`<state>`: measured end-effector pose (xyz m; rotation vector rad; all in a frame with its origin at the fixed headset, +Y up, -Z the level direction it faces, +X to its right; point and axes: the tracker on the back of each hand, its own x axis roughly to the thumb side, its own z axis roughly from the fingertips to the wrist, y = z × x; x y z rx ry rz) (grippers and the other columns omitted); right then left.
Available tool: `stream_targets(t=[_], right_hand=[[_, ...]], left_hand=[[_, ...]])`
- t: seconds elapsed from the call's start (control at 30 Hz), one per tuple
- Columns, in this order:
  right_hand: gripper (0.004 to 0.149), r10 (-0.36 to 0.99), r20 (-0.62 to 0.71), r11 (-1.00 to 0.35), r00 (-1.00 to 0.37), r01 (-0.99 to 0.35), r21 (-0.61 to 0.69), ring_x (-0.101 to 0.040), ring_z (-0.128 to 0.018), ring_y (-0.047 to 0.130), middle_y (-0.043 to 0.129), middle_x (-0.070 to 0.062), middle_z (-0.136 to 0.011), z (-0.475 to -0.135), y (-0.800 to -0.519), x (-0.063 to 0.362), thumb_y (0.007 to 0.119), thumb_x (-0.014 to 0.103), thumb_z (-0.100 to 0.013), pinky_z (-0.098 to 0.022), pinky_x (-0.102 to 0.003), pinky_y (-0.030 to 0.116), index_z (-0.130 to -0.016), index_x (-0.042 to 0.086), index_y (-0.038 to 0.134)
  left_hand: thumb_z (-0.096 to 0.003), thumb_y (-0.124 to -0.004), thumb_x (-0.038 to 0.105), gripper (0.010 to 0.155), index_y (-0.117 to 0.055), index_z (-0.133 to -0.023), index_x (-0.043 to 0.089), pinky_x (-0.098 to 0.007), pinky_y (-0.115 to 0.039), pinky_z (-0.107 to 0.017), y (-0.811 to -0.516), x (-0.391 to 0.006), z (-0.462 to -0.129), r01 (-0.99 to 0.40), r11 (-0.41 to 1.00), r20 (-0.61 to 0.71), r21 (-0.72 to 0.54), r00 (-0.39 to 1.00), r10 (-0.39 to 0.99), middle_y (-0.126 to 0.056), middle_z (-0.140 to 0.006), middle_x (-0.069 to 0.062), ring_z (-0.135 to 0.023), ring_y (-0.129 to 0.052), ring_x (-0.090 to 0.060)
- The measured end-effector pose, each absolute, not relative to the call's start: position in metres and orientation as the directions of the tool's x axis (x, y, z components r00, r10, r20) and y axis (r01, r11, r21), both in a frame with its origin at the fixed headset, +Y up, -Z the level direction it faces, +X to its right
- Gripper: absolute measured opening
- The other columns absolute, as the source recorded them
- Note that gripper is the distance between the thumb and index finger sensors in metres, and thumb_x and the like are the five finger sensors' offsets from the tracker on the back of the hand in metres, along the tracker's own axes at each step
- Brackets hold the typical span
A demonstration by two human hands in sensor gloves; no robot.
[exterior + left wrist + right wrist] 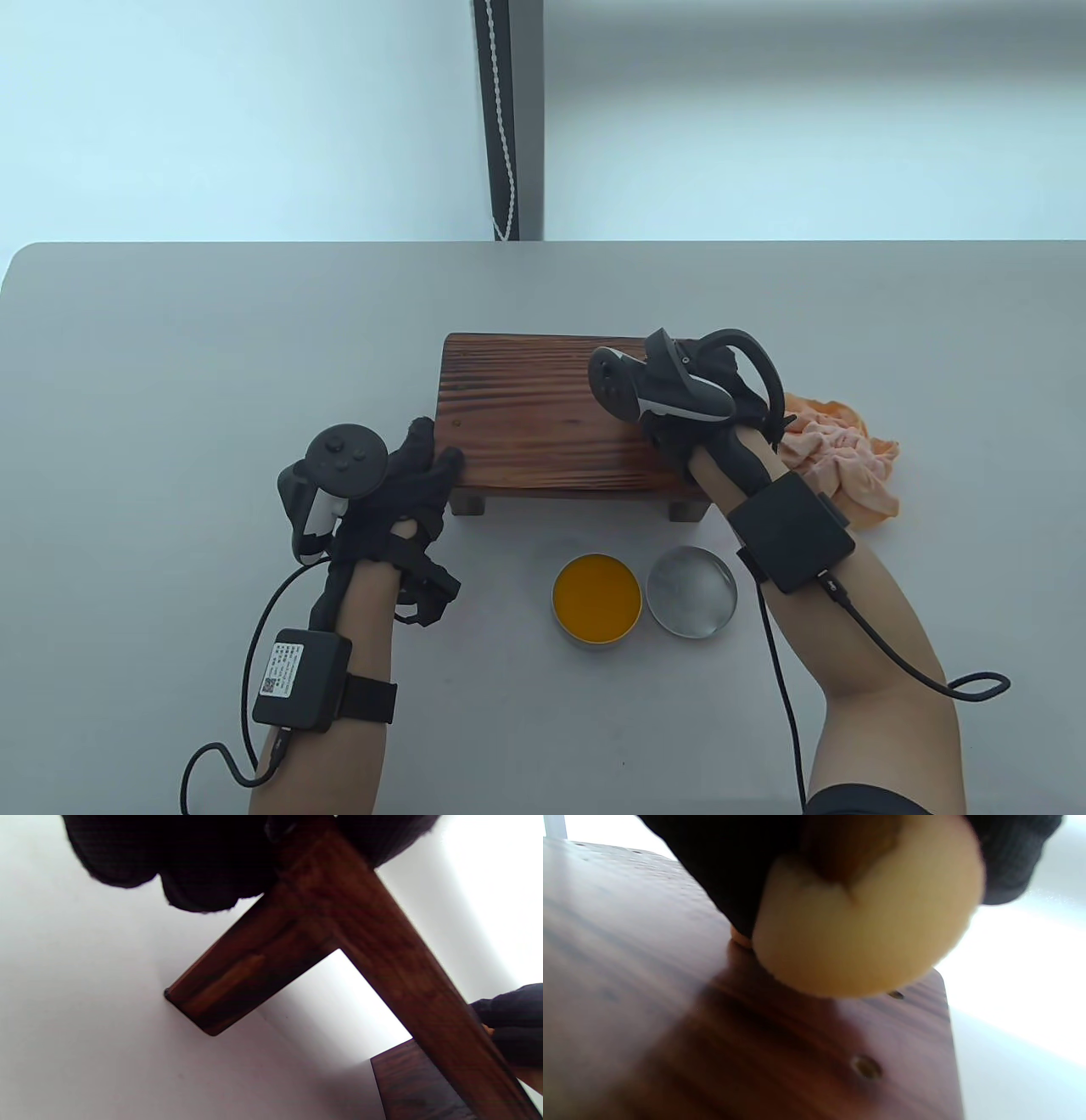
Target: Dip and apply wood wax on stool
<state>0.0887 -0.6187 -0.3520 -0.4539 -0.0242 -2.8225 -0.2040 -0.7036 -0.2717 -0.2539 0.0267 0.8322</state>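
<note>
A low dark wooden stool (pixel 526 416) stands mid-table. My left hand (pixel 420 471) grips its front left corner; the left wrist view shows the stool's edge and leg (pixel 237 976) under my gloved fingers (pixel 199 870). My right hand (pixel 679 399) is over the stool's right part and holds a round yellow sponge pad (pixel 865 925) against the stool top (pixel 712 1043). An open tin of orange wax (pixel 596 597) sits in front of the stool, with its metal lid (pixel 691 589) beside it on the right.
A crumpled peach cloth (pixel 840 463) lies right of the stool. Cables run from both wrists toward the table's front edge. A dark post with a white cord (pixel 505 119) stands behind the table.
</note>
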Motion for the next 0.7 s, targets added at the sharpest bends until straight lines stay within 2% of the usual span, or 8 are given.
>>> stream_targets(t=[0.1, 0.23, 0.33, 0.47, 0.57, 0.63, 0.7], right_hand=[[0.039, -0.238, 0.247, -0.97, -0.939, 0.241, -0.018, -0.04, -0.056, 0.106, 0.103, -0.024, -0.074, -0.364, -0.62, 0.1, 0.098, 0.024, -0.046, -0.044, -0.062, 0.09, -0.085, 0.019, 0.095], [0.04, -0.302, 0.305, -0.948, -0.903, 0.319, 0.006, -0.041, -0.055, 0.106, 0.103, -0.025, -0.073, -0.348, -0.617, 0.102, 0.099, 0.024, -0.046, -0.044, -0.063, 0.09, -0.085, 0.016, 0.095], [0.04, -0.232, 0.341, -0.971, -0.911, 0.239, -0.019, -0.041, -0.055, 0.106, 0.103, -0.025, -0.073, -0.334, -0.619, 0.1, 0.099, 0.023, -0.046, -0.044, -0.063, 0.089, -0.085, 0.016, 0.096], [0.039, -0.212, 0.259, -0.977, -0.942, 0.203, -0.061, -0.041, -0.057, 0.106, 0.102, -0.024, -0.075, -0.35, -0.623, 0.108, 0.098, 0.023, -0.047, -0.045, -0.063, 0.089, -0.086, 0.019, 0.094], [0.04, -0.225, 0.256, -0.974, -0.94, 0.224, -0.032, -0.042, -0.056, 0.106, 0.102, -0.025, -0.074, -0.35, -0.621, 0.114, 0.097, 0.023, -0.047, -0.044, -0.063, 0.089, -0.087, 0.017, 0.094], [0.04, -0.27, 0.286, -0.961, -0.919, 0.277, -0.017, -0.042, -0.056, 0.106, 0.102, -0.026, -0.074, -0.341, -0.619, 0.112, 0.098, 0.023, -0.047, -0.044, -0.063, 0.089, -0.087, 0.016, 0.094], [0.04, -0.267, 0.32, -0.961, -0.909, 0.275, -0.019, -0.042, -0.056, 0.106, 0.102, -0.026, -0.074, -0.334, -0.618, 0.108, 0.098, 0.023, -0.047, -0.044, -0.064, 0.089, -0.086, 0.016, 0.095]], left_hand=[[-0.0612, -0.07, 0.044, 0.079, -0.047, -0.118, -0.005, -0.07, -0.076, -0.056, -0.704, -0.204, -0.271, -0.734, 0.646, -0.124, -0.21, 0.675, 0.727, -0.085, -0.089, -0.031, -0.07, -0.092, -0.045], [-0.0612, -0.07, 0.044, 0.079, -0.047, -0.118, -0.005, -0.07, -0.076, -0.056, -0.704, -0.203, -0.271, -0.735, 0.646, -0.127, -0.207, 0.675, 0.727, -0.084, -0.089, -0.031, -0.07, -0.092, -0.045], [-0.0612, -0.07, 0.044, 0.079, -0.047, -0.118, -0.005, -0.07, -0.076, -0.056, -0.704, -0.203, -0.271, -0.731, 0.65, -0.125, -0.205, 0.679, 0.724, -0.085, -0.089, -0.031, -0.07, -0.092, -0.045], [-0.0612, -0.07, 0.044, 0.079, -0.047, -0.118, -0.005, -0.07, -0.076, -0.056, -0.704, -0.203, -0.271, -0.73, 0.652, -0.123, -0.206, 0.68, 0.723, -0.085, -0.089, -0.031, -0.07, -0.092, -0.045], [-0.0613, -0.07, 0.044, 0.079, -0.047, -0.118, -0.005, -0.07, -0.076, -0.056, -0.704, -0.203, -0.271, -0.732, 0.649, -0.124, -0.207, 0.678, 0.725, -0.085, -0.089, -0.031, -0.07, -0.092, -0.045], [-0.0612, -0.07, 0.044, 0.079, -0.047, -0.118, -0.005, -0.07, -0.076, -0.056, -0.703, -0.202, -0.271, -0.73, 0.651, -0.125, -0.207, 0.68, 0.723, -0.085, -0.089, -0.031, -0.07, -0.092, -0.045], [-0.0612, -0.07, 0.044, 0.079, -0.047, -0.118, -0.005, -0.07, -0.076, -0.056, -0.703, -0.202, -0.271, -0.726, 0.656, -0.123, -0.205, 0.684, 0.719, -0.085, -0.088, -0.031, -0.07, -0.092, -0.045]])
